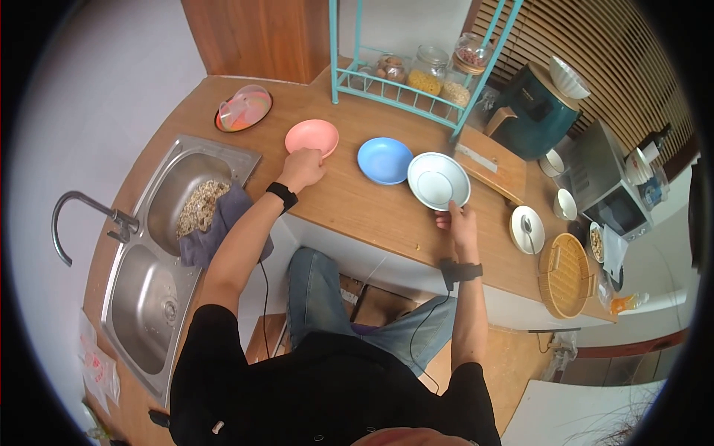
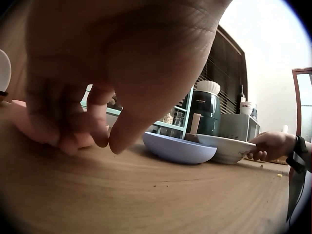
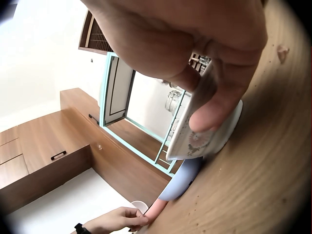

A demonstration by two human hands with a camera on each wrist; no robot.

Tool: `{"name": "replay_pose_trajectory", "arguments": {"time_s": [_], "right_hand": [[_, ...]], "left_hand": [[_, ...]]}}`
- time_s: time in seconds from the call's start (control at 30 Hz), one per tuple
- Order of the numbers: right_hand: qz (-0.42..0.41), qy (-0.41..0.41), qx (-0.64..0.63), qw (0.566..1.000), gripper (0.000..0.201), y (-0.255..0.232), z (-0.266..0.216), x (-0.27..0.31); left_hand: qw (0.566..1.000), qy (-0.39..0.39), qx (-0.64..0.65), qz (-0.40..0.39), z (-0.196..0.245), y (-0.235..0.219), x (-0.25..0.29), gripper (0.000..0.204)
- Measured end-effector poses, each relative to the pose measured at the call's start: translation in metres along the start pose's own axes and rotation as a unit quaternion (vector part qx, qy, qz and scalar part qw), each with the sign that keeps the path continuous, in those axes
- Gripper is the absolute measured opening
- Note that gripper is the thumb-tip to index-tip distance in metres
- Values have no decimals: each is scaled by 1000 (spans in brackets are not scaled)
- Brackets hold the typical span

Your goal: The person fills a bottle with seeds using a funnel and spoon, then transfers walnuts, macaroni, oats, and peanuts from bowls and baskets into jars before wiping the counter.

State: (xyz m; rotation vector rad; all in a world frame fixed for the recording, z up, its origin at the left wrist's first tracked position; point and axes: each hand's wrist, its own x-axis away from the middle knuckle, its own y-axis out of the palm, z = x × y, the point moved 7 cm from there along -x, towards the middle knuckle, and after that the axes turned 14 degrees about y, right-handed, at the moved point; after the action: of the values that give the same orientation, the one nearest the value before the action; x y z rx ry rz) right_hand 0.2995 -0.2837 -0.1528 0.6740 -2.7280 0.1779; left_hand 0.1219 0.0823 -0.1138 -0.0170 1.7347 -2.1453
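Observation:
My left hand point(image 1: 304, 169) is at the near side of a pink bowl point(image 1: 312, 136). In the left wrist view its loosely bent fingers overlap the pink bowl point(image 2: 30, 124), while the thumb hangs apart from the rim. My right hand point(image 1: 460, 225) pinches the near rim of a white bowl point(image 1: 439, 181), thumb outside. A flower print shows on this bowl's wall point(image 3: 195, 139) in the right wrist view. The white bowl tilts slightly beside a blue bowl point(image 1: 385, 160), which sits on the counter between the pink and white ones.
A steel double sink point(image 1: 141, 312) with a grey cloth point(image 1: 223, 223) lies left. Behind stand a turquoise rack point(image 1: 394, 93) of jars and a plate point(image 1: 245, 108). On the right are a cutting board point(image 1: 491, 163), a bowl with a spoon point(image 1: 526, 229), a wicker basket point(image 1: 565, 275) and a microwave point(image 1: 610, 186).

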Motion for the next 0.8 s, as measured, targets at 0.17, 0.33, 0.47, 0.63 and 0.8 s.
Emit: {"name": "replay_pose_trajectory", "arguments": {"time_s": [0.17, 0.33, 0.47, 0.63, 0.8], "right_hand": [[-8, 3, -9, 1000, 30, 15, -7, -5], [-21, 38, -71, 997, 29, 37, -11, -19], [-23, 55, -77, 995, 31, 53, -9, -39], [-8, 66, -68, 995, 31, 60, -9, -44], [10, 54, -86, 995, 30, 75, -19, -64]], "left_hand": [[996, 2, -8, 89, -5, -4, -15, 17], [995, 42, 48, 73, -15, 3, -35, 20], [995, 76, 53, -36, -9, 4, -47, 46], [990, 110, 53, -67, 27, -11, -28, 78], [995, 86, 31, 38, 10, 7, -41, 73]]}}
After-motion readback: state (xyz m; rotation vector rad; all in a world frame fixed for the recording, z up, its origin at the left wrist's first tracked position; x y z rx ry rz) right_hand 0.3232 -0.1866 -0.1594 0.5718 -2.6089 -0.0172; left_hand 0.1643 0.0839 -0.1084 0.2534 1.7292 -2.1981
